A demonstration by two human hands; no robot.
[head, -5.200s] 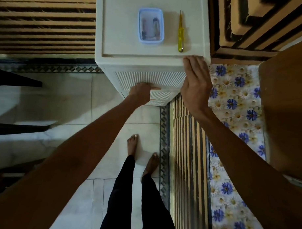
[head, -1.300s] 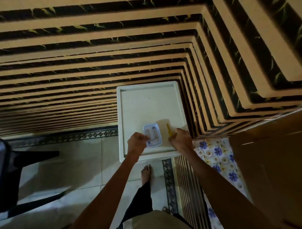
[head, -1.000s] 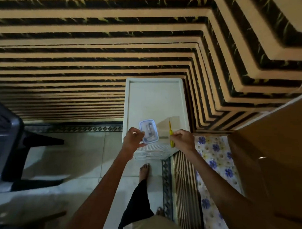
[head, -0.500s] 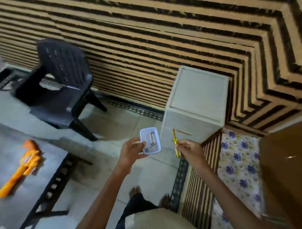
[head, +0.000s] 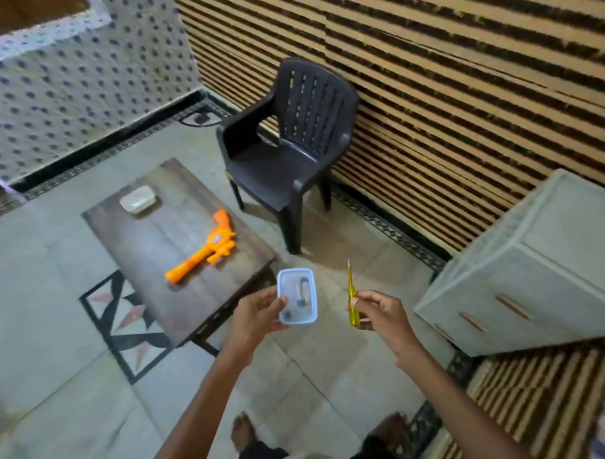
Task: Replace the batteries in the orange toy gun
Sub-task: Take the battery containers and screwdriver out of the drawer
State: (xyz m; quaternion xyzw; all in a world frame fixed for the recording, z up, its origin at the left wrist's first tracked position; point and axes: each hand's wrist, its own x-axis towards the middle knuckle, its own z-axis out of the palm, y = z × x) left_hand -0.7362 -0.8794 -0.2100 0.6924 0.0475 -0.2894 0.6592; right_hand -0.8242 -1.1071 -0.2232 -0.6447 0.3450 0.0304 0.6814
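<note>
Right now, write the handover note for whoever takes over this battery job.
Left hand holds the blue-rimmed box, with what look like batteries inside.
Right hand pinches the yellow screwdriver, tip up.
The orange toy gun lies untouched on the low table, near a small clear tub.
Done: box and screwdriver are in hand.
Left: reach the table, open the gun's battery cover, swap the batteries, close it.

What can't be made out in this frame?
Head view only.
Box in the left hand: contents smeared behind its cloudy lid.
Screwdriver in the right hand: tip type too small.
Toy gun on the table: battery cover too small, blurred.
Pale tub there: contents blurred.
</note>
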